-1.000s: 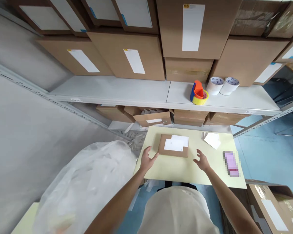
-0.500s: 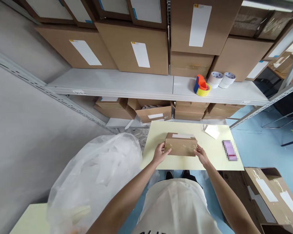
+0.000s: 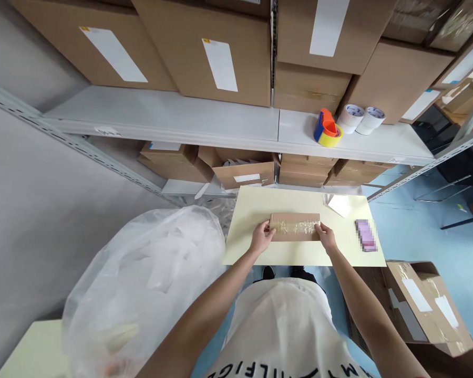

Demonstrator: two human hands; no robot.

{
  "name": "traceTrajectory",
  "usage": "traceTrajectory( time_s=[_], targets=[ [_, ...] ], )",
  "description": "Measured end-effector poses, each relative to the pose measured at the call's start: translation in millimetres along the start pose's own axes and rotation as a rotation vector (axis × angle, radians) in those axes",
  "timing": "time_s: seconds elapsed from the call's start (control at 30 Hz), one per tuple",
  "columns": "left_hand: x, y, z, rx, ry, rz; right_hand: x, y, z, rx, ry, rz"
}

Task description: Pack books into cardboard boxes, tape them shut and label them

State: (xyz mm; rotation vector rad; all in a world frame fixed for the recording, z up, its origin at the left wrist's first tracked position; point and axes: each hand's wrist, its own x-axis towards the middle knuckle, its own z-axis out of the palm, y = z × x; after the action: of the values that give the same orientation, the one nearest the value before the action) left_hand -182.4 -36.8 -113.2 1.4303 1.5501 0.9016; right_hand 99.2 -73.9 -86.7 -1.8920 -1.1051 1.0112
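A small brown cardboard box is held level over the pale yellow table, its long side across my view. Shiny clear tape runs along the face turned toward me. At the box's left end my left hand grips it, thumb on the taped face and fingers behind. My right hand grips the right end the same way. Whether the box's underside touches the table I cannot tell.
White papers and a blurred purple item lie on the table's right. A tape dispenser and tape rolls stand on the shelf. A large plastic bag bulges at left; an open carton sits at lower right.
The box has been tilted between my hands: its white-labelled face has turned out of sight and the taped face now points up at me. My head view has shifted slightly.
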Motion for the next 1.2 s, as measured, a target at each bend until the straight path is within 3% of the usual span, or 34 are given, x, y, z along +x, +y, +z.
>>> traceTrajectory(
  time_s=[0.2,0.27,0.37,0.47,0.57,0.63,0.77,0.87,0.93,1.2],
  targets=[
    [11.4,8.1,-4.0,0.08,-0.014,-0.089,21.6,0.5,2.9,-0.075,-0.04,0.075],
    [9.2,12.8,-3.5,0.124,0.034,-0.09,25.6,6.1,3.0,-0.054,-0.079,0.074],
    [3.2,26.5,1.2,0.227,0.138,-0.001,32.7,24.5,-6.8,-0.055,-0.125,0.016],
    [4.2,53.9,13.5,0.341,0.117,0.129,49.9,50.2,-33.2,-0.23,-0.05,-0.062],
    [20.6,91.4,40.3,0.423,0.003,0.226,81.8,71.9,-65.9,-0.451,0.04,-0.113],
    [39.1,114.7,68.5,0.447,-0.092,0.276,109.5,79.8,-82.3,-0.557,0.039,-0.158],
    [80.2,138.3,137.8,0.485,-0.362,0.271,162.6,83.5,-90.3,-0.674,-0.051,-0.22],
    [103.0,135.5,180.2,0.514,-0.556,0.159,181.9,86.4,-83.5,-0.688,-0.122,-0.268],
    [112.6,129.3,197.7,0.52,-0.619,0.076,182.1,91.2,-80.0,-0.686,-0.156,-0.3],
    [136.6,103.9,226.8,0.411,-0.741,-0.232,151.9,111.7,-87.1,-0.712,-0.354,-0.375]
  ],
)
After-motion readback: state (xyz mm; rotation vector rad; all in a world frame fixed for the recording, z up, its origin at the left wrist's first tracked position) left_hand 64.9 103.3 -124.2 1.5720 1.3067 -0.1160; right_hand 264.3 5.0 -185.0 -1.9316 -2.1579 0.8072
